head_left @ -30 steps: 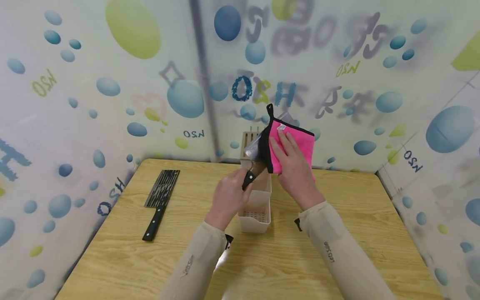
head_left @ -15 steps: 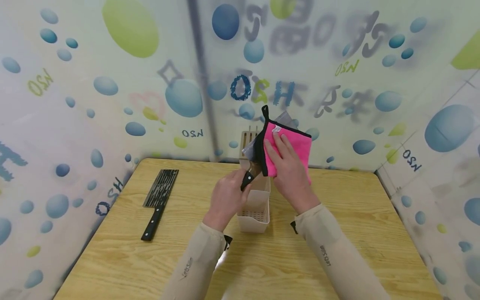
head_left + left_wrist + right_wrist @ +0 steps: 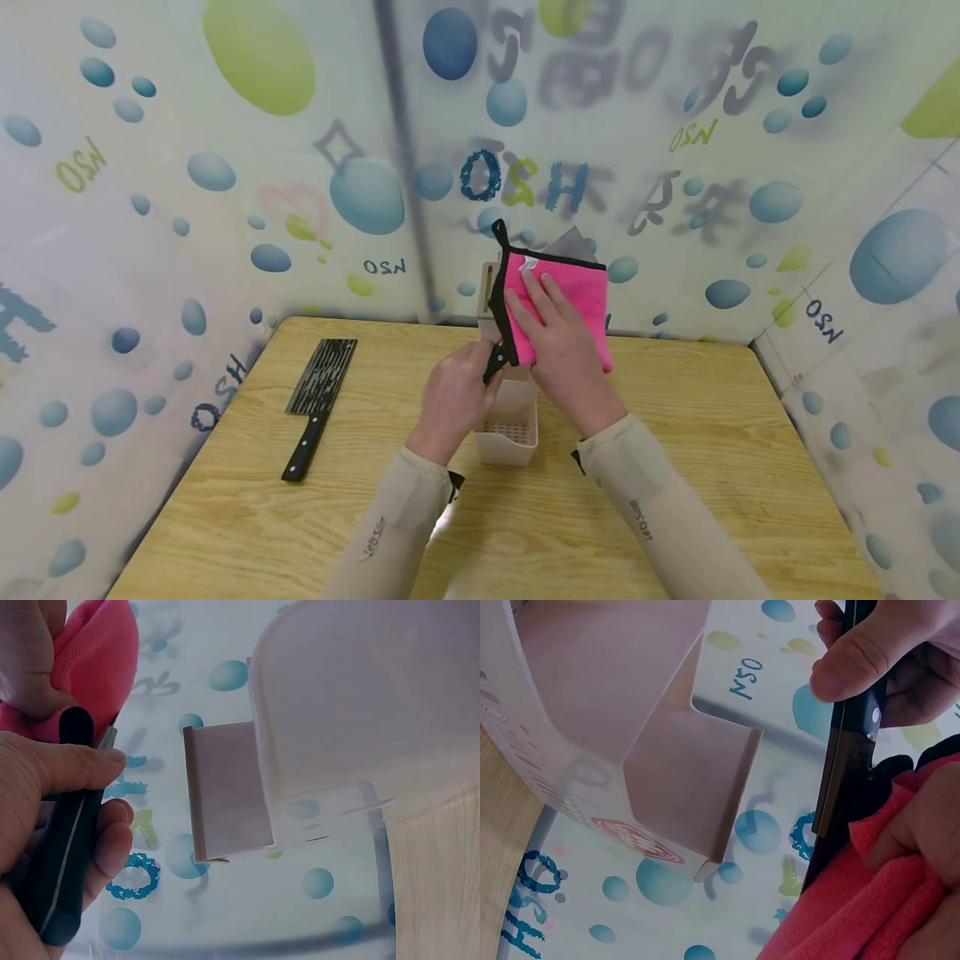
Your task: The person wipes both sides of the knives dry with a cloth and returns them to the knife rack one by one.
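The left hand [image 3: 900, 652] grips a knife [image 3: 844, 772] by its black handle [image 3: 861, 712] — the right hand [image 3: 930, 829] holds a pink cloth [image 3: 836, 907] against the blade [image 3: 823, 855]. A pale plastic holder [image 3: 679, 784] bears a red logo [image 3: 639, 840].

Pale walls [image 3: 337, 83] with blue and green ovals [image 3: 367, 197] flank a wood-grain table [image 3: 712, 417].
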`<state>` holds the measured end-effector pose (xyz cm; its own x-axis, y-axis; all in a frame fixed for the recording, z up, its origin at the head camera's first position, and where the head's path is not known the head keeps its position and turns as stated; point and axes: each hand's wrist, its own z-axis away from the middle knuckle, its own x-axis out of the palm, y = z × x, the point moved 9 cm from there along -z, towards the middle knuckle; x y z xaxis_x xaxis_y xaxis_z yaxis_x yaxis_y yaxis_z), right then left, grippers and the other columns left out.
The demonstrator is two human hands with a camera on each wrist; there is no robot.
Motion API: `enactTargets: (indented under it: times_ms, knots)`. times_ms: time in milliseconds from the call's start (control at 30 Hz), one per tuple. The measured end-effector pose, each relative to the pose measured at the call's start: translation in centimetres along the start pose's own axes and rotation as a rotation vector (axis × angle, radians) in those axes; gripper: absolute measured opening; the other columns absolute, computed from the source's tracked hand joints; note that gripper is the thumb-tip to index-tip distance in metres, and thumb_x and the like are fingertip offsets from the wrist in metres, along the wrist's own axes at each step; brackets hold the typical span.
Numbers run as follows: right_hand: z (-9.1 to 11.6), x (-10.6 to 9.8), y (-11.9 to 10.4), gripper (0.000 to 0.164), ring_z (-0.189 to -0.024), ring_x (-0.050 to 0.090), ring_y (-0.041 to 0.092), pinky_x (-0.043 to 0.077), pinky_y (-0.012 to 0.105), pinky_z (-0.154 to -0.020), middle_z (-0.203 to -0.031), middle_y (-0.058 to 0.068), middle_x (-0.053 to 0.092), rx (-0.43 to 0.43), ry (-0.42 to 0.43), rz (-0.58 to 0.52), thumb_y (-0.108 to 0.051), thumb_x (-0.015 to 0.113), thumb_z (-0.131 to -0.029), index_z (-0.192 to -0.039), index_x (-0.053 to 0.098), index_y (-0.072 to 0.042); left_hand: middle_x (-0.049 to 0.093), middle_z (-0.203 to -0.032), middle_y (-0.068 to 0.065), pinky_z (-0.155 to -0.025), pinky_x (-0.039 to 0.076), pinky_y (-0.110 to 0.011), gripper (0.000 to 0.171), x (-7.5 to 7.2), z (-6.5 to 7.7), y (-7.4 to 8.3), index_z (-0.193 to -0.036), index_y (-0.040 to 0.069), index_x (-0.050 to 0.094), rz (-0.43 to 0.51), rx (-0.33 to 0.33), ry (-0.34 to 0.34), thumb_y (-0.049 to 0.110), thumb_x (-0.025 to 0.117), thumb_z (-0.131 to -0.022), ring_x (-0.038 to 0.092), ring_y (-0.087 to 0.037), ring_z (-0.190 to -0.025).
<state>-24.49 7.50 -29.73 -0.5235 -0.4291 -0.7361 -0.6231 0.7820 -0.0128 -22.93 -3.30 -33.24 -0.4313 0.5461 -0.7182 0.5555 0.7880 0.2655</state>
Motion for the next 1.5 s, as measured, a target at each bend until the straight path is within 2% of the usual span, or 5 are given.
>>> enactTargets:
  times_ms: [233,667,1067,1267,1500]
  knots:
    - [0.2,0.0,-0.5,0.068,-0.147,0.039,0.042,0.032,0.044,-0.121,-0.157,0.02,0.046,-0.015,0.015,0.0,-0.01,0.086,-0.084,-0.146,0.058,-0.005,0.069,-0.077,-0.009,-0.055,0.057,-0.034,0.021,-0.3,-0.1,0.0,-0.092,0.0,0.065,0.01,-0.01,0.004,0.006,0.084,-0.085,0.068,-0.022,-0.064]
    - [2.1,0.9,0.4,0.065,-0.152,0.031,0.04,0.028,0.046,-0.123,-0.162,0.017,0.041,0.0,-0.022,0.022,0.003,0.074,-0.089,-0.15,0.054,-0.009,0.071,-0.078,-0.009,-0.055,0.056,-0.034,0.015,-0.5,-0.2,-0.3,-0.093,0.001,0.066,0.064,0.0,0.019,0.008,0.079,-0.09,0.069,-0.021,-0.065]
    - [3.1,0.5,0.0,0.069,-0.147,0.038,0.043,0.037,0.051,-0.117,-0.157,0.018,0.047,-0.09,0.034,-0.099,0.012,0.072,-0.086,-0.148,0.057,-0.014,0.068,-0.075,-0.009,-0.051,0.048,-0.031,0.015,-1.0,-0.7,-0.7,-0.087,0.001,0.066,0.108,-0.014,0.029,0.007,0.08,-0.089,0.062,-0.02,-0.06]
    - [3.2,0.3,-0.6,0.065,-0.147,0.038,0.043,0.035,0.055,-0.118,-0.157,0.017,0.047,-0.145,0.022,-0.082,0.006,0.075,-0.087,-0.146,0.059,-0.015,0.07,-0.076,-0.01,-0.052,0.048,-0.033,0.013,-1.2,-0.9,-0.8,-0.089,0.0,0.068,0.115,-0.029,0.019,0.007,0.079,-0.089,0.063,-0.021,-0.062]
    - [3.1,0.0,-0.4,0.06,-0.144,0.042,0.044,0.037,0.055,-0.117,-0.155,0.017,0.049,-0.143,0.049,-0.064,0.008,0.074,-0.087,-0.142,0.063,-0.014,0.067,-0.075,-0.009,-0.052,0.048,-0.032,0.014,-1.1,-0.8,-0.8,-0.088,0.0,0.067,0.118,-0.026,0.008,0.007,0.08,-0.089,0.061,-0.019,-0.062]
